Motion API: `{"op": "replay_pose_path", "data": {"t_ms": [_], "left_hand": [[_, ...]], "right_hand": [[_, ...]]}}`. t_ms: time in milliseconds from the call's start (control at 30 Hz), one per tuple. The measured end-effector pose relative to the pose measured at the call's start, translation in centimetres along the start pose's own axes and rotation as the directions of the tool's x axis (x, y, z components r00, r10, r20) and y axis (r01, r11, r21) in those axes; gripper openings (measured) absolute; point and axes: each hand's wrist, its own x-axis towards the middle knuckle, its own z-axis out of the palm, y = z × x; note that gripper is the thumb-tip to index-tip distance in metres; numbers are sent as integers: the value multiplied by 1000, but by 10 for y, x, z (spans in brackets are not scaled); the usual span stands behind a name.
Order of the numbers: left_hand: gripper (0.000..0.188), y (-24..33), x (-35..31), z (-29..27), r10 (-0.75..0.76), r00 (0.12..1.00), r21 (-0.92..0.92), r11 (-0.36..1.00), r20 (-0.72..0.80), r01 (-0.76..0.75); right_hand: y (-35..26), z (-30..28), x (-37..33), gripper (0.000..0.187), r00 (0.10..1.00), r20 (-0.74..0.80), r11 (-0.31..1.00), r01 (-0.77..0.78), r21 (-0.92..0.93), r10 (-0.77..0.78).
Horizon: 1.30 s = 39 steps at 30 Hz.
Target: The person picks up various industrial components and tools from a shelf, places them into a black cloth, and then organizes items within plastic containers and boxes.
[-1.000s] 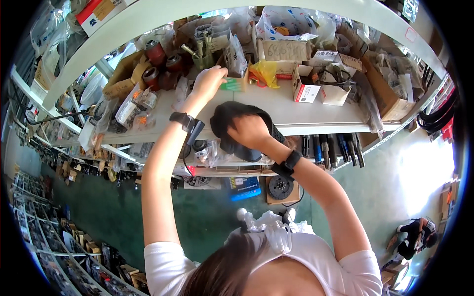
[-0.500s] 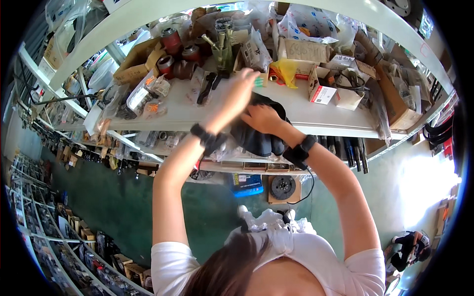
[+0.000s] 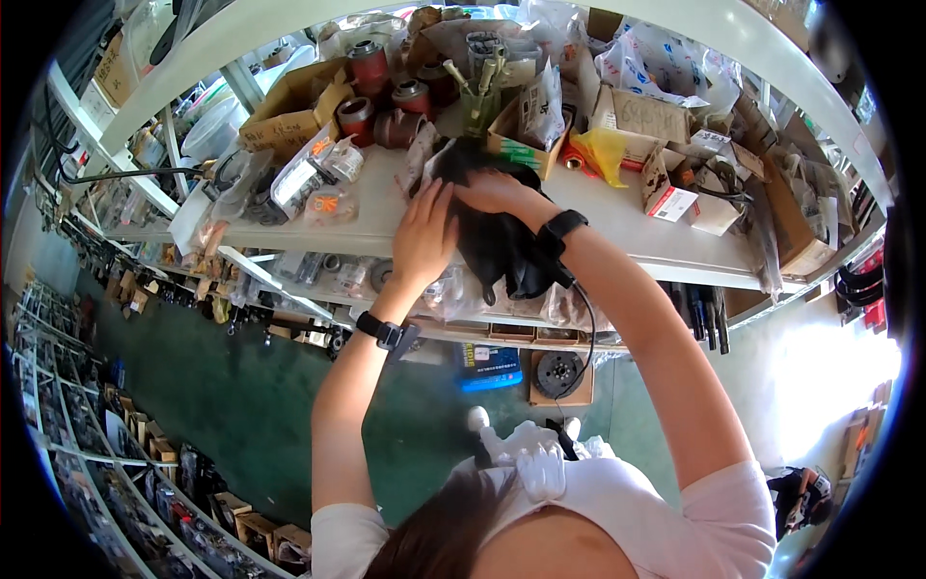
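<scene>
We have the black cloth beneath our right hand, lying on the shelf and reaching past its front edge. That hand's fingers bend down over the cloth's upper part, tips hidden, so we cannot tell how tightly it grips. Our left hand is open, fingers long and flat, thumb apart, at the cloth's left side; whether it presses there we cannot tell. Just beyond the right hand stands a box with a white packet in it, and next to that a green cup. Red cylinders sit beyond and left of our left hand; a yellow bag lies right of our right hand
</scene>
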Motion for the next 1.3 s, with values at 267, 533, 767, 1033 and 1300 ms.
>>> {"op": "replay_pose_path", "data": {"t_ms": [267, 533, 767, 1033, 1300], "left_hand": [[50, -1, 1, -2, 21, 998, 14, 1000, -56, -20], [76, 19, -24, 0, 120, 993, -123, 985, 2, -119], [80, 69, -42, 21, -19, 999, -72, 997, -43, 16], [78, 83, -32, 20, -183, 980, -29, 983, -77, 181], [81, 160, -33, 61, -37, 995, -130, 991, -88, 25]], "right_hand": [[-15, -4, -30, 51, 1000, 22, 999, 10, -52, -9], [-8, -6, -106, 34, 996, 18, 984, 85, -160, -83], [-29, -5, -46, 47, 999, 36, 998, -5, -65, 7], [-30, -1, -54, 48, 997, -70, 1000, 14, -4, -15], [30, -13, -153, 35, 919, -393, 997, -3, -72, -26]]}}
